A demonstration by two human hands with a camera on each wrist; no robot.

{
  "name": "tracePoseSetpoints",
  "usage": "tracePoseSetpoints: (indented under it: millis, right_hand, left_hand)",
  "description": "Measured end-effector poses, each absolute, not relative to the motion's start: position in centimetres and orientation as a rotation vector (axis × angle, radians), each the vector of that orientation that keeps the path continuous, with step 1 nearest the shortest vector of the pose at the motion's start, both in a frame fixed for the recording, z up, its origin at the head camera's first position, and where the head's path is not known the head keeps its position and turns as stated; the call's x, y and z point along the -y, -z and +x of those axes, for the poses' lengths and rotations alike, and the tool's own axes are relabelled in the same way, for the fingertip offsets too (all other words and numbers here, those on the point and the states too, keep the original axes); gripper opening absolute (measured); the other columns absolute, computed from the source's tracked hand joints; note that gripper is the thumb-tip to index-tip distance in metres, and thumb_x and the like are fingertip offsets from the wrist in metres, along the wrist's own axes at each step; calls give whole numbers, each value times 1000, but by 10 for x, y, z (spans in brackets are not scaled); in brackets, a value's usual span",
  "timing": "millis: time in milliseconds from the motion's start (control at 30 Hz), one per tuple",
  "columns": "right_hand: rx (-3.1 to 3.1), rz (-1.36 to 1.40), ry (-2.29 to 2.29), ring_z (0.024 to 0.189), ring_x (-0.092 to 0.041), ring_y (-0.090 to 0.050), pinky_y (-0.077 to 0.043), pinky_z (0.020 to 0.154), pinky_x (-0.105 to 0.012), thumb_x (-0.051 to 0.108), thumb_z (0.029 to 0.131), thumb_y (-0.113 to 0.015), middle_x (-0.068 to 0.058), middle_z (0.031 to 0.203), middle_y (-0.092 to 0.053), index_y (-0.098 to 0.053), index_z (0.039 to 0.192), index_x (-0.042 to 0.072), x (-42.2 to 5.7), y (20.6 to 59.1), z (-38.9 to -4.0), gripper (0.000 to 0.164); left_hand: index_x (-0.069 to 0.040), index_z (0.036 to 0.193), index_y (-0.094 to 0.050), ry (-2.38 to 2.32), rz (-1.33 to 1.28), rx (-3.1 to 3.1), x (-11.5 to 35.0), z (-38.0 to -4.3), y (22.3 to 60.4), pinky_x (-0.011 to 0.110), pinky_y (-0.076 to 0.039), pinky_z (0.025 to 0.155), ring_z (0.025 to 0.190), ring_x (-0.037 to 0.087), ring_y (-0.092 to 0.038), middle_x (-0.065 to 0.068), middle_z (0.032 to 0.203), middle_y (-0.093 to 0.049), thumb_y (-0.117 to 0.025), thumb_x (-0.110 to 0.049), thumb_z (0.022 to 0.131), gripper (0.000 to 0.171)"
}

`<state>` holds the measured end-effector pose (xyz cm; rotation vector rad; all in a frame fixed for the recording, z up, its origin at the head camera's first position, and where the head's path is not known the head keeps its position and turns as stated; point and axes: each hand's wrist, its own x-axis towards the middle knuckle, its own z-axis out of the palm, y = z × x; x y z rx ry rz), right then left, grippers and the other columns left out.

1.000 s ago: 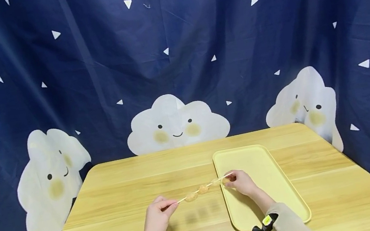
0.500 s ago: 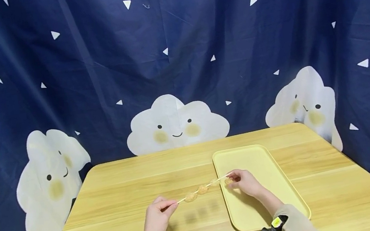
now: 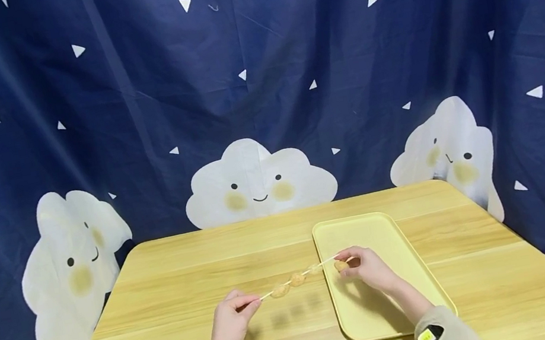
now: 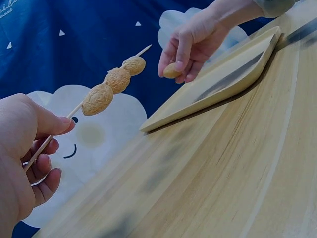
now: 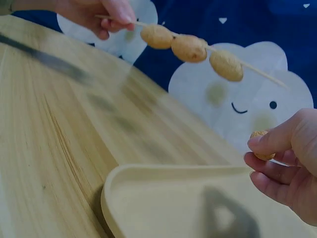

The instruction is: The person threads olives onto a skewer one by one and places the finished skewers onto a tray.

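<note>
My left hand (image 3: 231,322) pinches the lower end of a thin wooden skewer (image 4: 74,110) between thumb and fingers. Three brown, wrinkled fried balls sit in a row on the skewer: one nearest the hand (image 4: 97,99), a middle one (image 4: 117,80) and one near the pointed tip (image 4: 133,65). The bare tip sticks out past the last ball. My right hand (image 3: 370,269) pinches a separate fried ball (image 5: 262,145), mostly covered by the fingers in the right wrist view. In both wrist views this ball is apart from the skewer. Both hands are raised above the table.
A pale yellow rectangular tray (image 3: 397,317) lies on the right part of the wooden table (image 3: 166,308), beneath my right hand. Behind the table hangs a dark blue curtain (image 3: 130,97) with cloud and triangle prints.
My right hand has shifted slightly right, and the fried ball in its fingers shows more clearly. My left hand and the skewer have stayed nearly still.
</note>
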<state>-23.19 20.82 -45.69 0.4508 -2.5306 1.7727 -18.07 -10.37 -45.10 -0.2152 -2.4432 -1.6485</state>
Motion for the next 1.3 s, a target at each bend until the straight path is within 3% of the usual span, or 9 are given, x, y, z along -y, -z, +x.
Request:
tracePoseSetpoints:
  millis: [200, 400, 533, 667, 800, 1000, 1300]
  right_hand:
    - [2475, 495, -1815, 89, -24, -61, -51, 73, -22, -6, 77, -68, -21, 101, -60, -61, 102, -13, -212, 451, -226, 27]
    - [2466, 487, -1883, 77, -10, -61, -53, 68, -29, -2, 79, -69, -21, 102, -60, -61, 107, -12, -215, 446, -217, 31]
    - [2388, 553, -1971, 71, -11, -62, -54, 67, -37, -4, 80, -66, -21, 101, -58, -56, 109, -16, -217, 443, -212, 33]
    - [2319, 614, -1990, 74, -15, -63, -54, 70, -35, -5, 81, -65, -20, 99, -58, -56, 107, -17, -219, 443, -209, 30]
    - [2264, 673, -1999, 79, -21, -65, -53, 72, -35, -4, 84, -62, -28, 101, -56, -55, 108, -18, -221, 442, -208, 29]
    - [2280, 599, -2006, 77, -13, -64, -53, 72, -31, -3, 83, -64, -32, 96, -59, -52, 111, -19, -220, 438, -205, 35]
    - [2319, 557, -2013, 74, -15, -65, -52, 72, -29, -1, 82, -66, -31, 94, -60, -55, 109, -15, -219, 435, -203, 32]
  left_hand:
    - [-4, 81, -73, 1653, -221, 2443, 104, -182, 449, 22, -41, 59, 66, 11, -48, -1, 73, -56, -72, -3, 77, 4]
    - [-5, 80, -73, 1654, -220, 2439, 105, -181, 450, 22, -41, 59, 66, 10, -48, -2, 72, -56, -72, -1, 76, 5]
    - [-4, 81, -73, 1649, -214, 2446, 105, -181, 449, 22, -41, 59, 66, 10, -48, -1, 72, -56, -71, 0, 77, 6]
    - [-4, 82, -73, 1642, -207, 2455, 106, -180, 449, 22, -41, 59, 66, 10, -47, -1, 72, -55, -71, -1, 77, 6]
    - [-4, 82, -73, 1646, -213, 2462, 108, -180, 449, 23, -41, 60, 67, 10, -47, -1, 72, -55, -72, -3, 77, 5]
    - [-3, 83, -73, 1671, -230, 2466, 110, -178, 450, 22, -42, 61, 68, 10, -48, 0, 74, -56, -71, -3, 77, 6]
    - [-2, 83, -73, 1697, -254, 2467, 111, -176, 449, 21, -44, 62, 70, 9, -49, 0, 75, -56, -71, 0, 77, 7]
